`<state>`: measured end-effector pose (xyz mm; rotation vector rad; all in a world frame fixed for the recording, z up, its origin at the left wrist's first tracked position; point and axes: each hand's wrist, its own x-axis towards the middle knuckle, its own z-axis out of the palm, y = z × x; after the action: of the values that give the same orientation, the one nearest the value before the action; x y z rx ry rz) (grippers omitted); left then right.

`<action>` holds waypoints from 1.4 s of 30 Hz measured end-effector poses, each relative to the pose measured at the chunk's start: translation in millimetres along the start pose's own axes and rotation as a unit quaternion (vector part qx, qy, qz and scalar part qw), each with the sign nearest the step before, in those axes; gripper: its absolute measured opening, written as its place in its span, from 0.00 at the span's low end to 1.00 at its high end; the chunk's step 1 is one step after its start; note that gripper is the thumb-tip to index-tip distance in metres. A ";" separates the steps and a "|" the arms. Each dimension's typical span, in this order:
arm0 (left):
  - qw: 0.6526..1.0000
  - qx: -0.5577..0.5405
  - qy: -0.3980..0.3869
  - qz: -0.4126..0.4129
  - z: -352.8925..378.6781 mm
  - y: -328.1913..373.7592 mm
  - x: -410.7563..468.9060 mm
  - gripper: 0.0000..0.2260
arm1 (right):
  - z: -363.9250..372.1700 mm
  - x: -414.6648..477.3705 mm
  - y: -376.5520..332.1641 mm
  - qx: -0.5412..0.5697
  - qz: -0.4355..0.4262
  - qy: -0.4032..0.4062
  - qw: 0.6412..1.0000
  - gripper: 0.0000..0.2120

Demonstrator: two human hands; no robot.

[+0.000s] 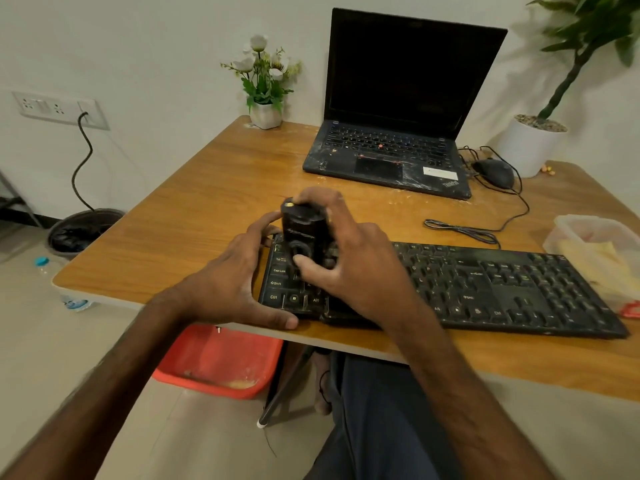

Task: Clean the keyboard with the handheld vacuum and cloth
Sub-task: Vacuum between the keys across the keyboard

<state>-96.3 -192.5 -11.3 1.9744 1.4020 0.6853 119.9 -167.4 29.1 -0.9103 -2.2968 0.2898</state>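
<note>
While the right hand [360, 268] wraps its fingers and thumb round the black handheld vacuum [303, 230], the vacuum stands upright on the left part of the black keyboard [485, 285], above the Tab and Caps Lock keys. The left hand [228, 285] clasps the keyboard's left end, with its thumb along the near edge and its fingers curled at the far corner. The keyboard lies along the near edge of the wooden table [194, 202]. Just beyond its right end, a yellow cloth [592, 268] lies crumpled in a clear plastic container [588, 225]. Farther back, an open laptop [398, 98] with a dark screen has a corded mouse [495, 173] to its right. A red basin [221, 362] sits on the floor under the table.
</note>
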 end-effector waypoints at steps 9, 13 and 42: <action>1.000 0.022 -0.001 -0.004 0.7 -0.2 -0.6 0.64 | -29.6 -4.3 14.1 -0.026 0.034 -0.029 0.999 0.36; 1.000 0.021 0.004 0.001 0.2 2.0 -1.7 0.59 | 3.5 6.5 -2.7 0.036 -0.032 -0.036 0.998 0.32; 1.000 -0.006 0.006 -0.004 16.1 11.4 1.1 0.64 | -57.8 -31.8 50.4 -0.035 0.137 0.052 0.989 0.36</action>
<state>-77.3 -197.3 -13.8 1.9589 1.4083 0.7002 201.3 -153.5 37.2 -1.2493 -2.0966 0.2724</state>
